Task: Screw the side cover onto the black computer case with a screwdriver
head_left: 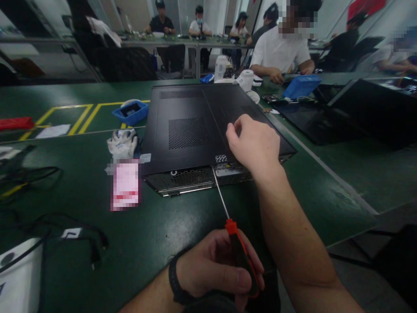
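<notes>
A black computer case (182, 104) lies flat on the green table, its vented rear edge facing me. My left hand (218, 265), with a dark band on the wrist, is closed around the red and black handle of a screwdriver (223, 198). The tip of its shaft meets the case's near edge, beside a metal bracket (233, 173). My right hand (256, 143) rests on the near right part of the case's top panel, fingers curled in. Its fingertips are mostly hidden, so what they hold, if anything, does not show.
Left of the case are a blue tray (130, 114), grey work gloves (122, 143) and a pink packet (125, 184). Black cables (94, 243) lie at the near left. Opposite, a person in white works beside a blue bin (301, 87). Dark panels (316, 121) lie right.
</notes>
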A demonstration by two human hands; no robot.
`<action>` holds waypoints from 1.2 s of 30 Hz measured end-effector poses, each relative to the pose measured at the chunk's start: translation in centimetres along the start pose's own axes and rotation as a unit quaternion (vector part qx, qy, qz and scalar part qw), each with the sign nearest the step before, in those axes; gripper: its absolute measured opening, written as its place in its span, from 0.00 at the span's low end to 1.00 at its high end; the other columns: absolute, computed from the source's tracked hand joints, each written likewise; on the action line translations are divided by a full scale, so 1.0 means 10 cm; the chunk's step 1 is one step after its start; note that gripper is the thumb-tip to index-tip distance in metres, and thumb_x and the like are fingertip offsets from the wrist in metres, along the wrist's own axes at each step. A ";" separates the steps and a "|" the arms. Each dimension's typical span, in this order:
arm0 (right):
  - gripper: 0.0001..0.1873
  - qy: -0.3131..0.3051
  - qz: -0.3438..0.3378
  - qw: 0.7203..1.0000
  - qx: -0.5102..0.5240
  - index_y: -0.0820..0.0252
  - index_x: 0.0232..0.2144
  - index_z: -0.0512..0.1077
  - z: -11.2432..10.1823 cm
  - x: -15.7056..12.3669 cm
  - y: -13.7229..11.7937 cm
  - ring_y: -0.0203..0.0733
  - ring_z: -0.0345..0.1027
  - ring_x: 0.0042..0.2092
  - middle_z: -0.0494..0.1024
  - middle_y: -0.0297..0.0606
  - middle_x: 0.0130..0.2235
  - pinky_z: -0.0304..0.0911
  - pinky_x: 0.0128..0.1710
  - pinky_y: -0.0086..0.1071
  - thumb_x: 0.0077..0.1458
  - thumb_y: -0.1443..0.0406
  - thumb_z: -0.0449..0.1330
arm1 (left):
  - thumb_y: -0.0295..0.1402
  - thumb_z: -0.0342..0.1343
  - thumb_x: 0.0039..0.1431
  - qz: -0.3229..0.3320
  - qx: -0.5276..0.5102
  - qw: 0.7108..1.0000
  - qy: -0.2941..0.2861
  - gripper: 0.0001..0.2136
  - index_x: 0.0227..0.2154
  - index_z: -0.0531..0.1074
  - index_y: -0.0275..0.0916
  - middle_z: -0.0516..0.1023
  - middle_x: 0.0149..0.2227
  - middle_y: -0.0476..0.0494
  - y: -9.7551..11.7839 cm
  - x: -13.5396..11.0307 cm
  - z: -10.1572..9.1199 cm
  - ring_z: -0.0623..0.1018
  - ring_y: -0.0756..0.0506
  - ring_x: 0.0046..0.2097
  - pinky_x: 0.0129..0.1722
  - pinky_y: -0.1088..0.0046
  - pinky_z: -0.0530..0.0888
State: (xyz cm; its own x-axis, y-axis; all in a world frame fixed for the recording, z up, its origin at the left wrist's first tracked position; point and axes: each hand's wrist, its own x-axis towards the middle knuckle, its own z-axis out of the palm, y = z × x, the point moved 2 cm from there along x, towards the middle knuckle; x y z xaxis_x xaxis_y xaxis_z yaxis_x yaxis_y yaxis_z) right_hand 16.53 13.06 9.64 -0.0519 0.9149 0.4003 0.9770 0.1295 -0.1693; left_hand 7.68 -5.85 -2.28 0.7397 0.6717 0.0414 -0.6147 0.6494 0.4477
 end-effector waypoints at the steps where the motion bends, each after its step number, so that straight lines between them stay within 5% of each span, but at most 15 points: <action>1: 0.18 0.001 -0.001 1.000 0.000 0.59 0.41 0.77 0.00 0.00 0.00 0.52 0.76 0.39 0.83 0.48 0.38 0.64 0.39 0.41 0.67 0.55 0.52 | 0.34 0.73 0.51 0.010 -0.001 1.000 -0.005 0.15 0.39 0.78 0.33 0.81 0.34 0.44 0.00 0.00 0.00 0.78 0.53 0.24 0.22 0.82 0.74; 9: 0.19 0.004 -0.003 1.000 0.001 0.59 0.41 0.78 0.01 0.00 0.00 0.52 0.76 0.39 0.83 0.48 0.38 0.63 0.39 0.40 0.66 0.55 0.52 | 0.37 0.72 0.54 0.010 0.021 1.000 -0.009 0.16 0.38 0.73 0.35 0.81 0.33 0.44 -0.04 -0.01 -0.05 0.77 0.54 0.22 0.20 0.82 0.73; 18: 0.20 0.000 -0.002 1.000 0.002 0.59 0.41 0.78 -0.01 0.00 0.00 0.51 0.76 0.38 0.83 0.49 0.37 0.63 0.37 0.39 0.66 0.54 0.52 | 0.37 0.71 0.54 0.003 0.004 1.000 -0.015 0.16 0.42 0.80 0.32 0.81 0.34 0.41 0.02 -0.01 -0.01 0.79 0.52 0.27 0.23 0.81 0.75; 28: 0.19 -0.002 -0.001 1.000 0.004 0.59 0.41 0.78 0.00 0.00 0.00 0.52 0.76 0.39 0.83 0.49 0.38 0.64 0.40 0.41 0.66 0.55 0.52 | 0.34 0.70 0.57 0.037 -0.006 0.998 -0.042 0.15 0.38 0.70 0.36 0.83 0.34 0.44 -0.09 0.00 -0.08 0.75 0.55 0.19 0.17 0.84 0.71; 36: 0.19 0.002 -0.002 1.000 0.006 0.59 0.42 0.78 -0.01 0.00 0.00 0.51 0.76 0.38 0.83 0.49 0.37 0.64 0.38 0.39 0.66 0.54 0.52 | 0.34 0.70 0.55 0.003 -0.019 0.999 -0.033 0.15 0.43 0.78 0.31 0.82 0.36 0.40 -0.03 -0.01 -0.04 0.79 0.52 0.26 0.22 0.81 0.75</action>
State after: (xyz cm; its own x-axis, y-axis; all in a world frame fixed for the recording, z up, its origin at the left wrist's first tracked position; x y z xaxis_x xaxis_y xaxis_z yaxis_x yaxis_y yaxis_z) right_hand 16.52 12.99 9.74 -0.0544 0.9132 0.4039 0.9745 0.1367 -0.1780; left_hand 7.68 -6.01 -2.77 0.7511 0.6521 0.1032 -0.6289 0.6591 0.4124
